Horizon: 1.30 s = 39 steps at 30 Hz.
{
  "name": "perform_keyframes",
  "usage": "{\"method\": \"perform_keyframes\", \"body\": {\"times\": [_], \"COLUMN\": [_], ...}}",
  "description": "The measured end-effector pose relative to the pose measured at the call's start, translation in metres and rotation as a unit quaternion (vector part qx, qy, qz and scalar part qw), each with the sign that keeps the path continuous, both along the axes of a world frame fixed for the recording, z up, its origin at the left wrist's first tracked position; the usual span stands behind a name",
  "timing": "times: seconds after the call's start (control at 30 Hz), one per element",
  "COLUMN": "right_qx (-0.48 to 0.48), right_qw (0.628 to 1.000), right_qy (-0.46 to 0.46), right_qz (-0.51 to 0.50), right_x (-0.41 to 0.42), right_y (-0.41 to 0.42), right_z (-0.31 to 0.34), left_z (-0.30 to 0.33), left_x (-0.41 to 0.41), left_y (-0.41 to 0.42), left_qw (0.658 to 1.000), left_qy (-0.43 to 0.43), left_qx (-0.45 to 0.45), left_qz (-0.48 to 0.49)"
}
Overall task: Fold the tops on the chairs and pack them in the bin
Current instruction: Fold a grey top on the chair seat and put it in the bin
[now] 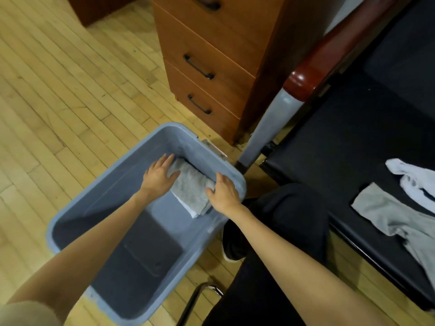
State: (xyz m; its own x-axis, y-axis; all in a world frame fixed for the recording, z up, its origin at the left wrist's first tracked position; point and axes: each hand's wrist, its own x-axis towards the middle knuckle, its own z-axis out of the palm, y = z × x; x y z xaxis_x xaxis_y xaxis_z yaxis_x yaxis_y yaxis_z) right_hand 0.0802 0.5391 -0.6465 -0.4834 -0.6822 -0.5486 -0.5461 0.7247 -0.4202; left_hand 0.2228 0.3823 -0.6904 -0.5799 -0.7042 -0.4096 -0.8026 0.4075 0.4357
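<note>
Folded grey knit top (191, 185) in blue plastic bin (70, 222), left hand (160, 175) flat on it, right hand (223, 190) gripping its edge.

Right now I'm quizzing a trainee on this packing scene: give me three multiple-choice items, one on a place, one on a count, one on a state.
1. Where does the folded grey top lie?
A. on the floor
B. inside the bin
C. on a drawer

2. How many tops lie on the black chair seat?
A. two
B. none
C. five

3. How is the left hand?
A. clenched in a fist
B. out of view
C. fingers straight, on the top

Answers:
1 B, the bin's walls surround it.
2 A, a white top and a grey top.
3 C, fingers lie extended on the cloth.
</note>
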Motion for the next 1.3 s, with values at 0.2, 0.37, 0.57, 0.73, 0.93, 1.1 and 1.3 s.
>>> {"method": "perform_keyframes", "body": {"times": [0.2,0.37,0.57,0.73,0.93,1.1,1.3], "right_qx": [-0.085,-0.136,-0.176,-0.14,-0.138,-0.139,-0.115], "right_qw": [0.985,0.976,0.964,0.958,0.937,0.924,0.928], "right_qy": [0.097,0.154,0.192,0.181,0.115,0.089,0.112], "right_qz": [0.113,0.066,-0.053,-0.171,-0.299,-0.344,-0.337], "right_x": [-0.037,-0.081,-0.138,-0.171,-0.189,-0.197,-0.217], "right_y": [0.029,0.072,0.17,0.269,0.37,0.407,0.415], "right_z": [0.08,0.141,0.179,0.172,0.134,0.102,0.078], "left_z": [0.078,0.146,0.205,0.216,0.184,0.148,0.133], "left_x": [-0.023,-0.073,-0.155,-0.218,-0.283,-0.316,-0.346], "left_y": [0.029,0.063,0.123,0.182,0.264,0.305,0.326], "left_qw": [0.989,0.974,0.943,0.906,0.9,0.928,0.97], "left_qy": [0.034,0.109,0.173,0.197,0.136,0.06,0.062], "left_qx": [-0.115,-0.145,-0.179,-0.172,-0.104,0.025,0.045], "left_qz": [-0.082,-0.134,-0.22,-0.334,-0.401,-0.368,-0.232]}}
